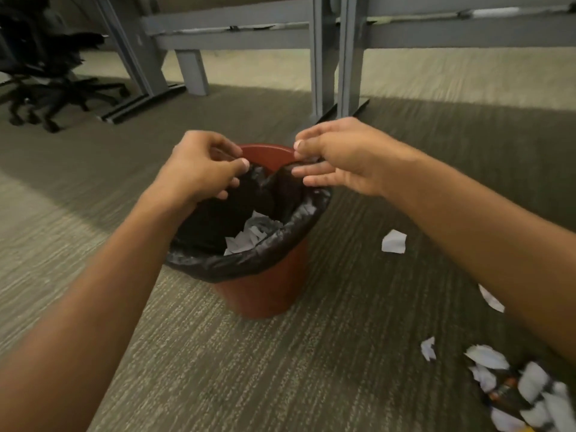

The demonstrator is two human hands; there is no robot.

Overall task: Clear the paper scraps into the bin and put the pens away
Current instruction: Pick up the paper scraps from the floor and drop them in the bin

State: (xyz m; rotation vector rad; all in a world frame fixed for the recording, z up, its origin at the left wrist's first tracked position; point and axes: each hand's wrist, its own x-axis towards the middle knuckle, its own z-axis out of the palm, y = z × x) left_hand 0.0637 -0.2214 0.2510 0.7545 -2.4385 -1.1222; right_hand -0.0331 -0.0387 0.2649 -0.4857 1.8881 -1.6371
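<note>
scraps in bin, pile right

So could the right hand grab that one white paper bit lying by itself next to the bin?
Probably yes, once it lets go. The right hand is pinching the black bag at the bin rim, but the paper scrap lies on open carpet just under that arm, with nothing covering it.

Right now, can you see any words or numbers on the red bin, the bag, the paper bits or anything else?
None can be read.
Round red plastic bin: no label shows.
Shiny black plastic bin liner: plain.
Torn white paper scraps on the carpet: no writing shows.
Dark things with orange marks under the scrap pile: too blurred to read.
Grey metal desk frames: no sign visible.
</note>
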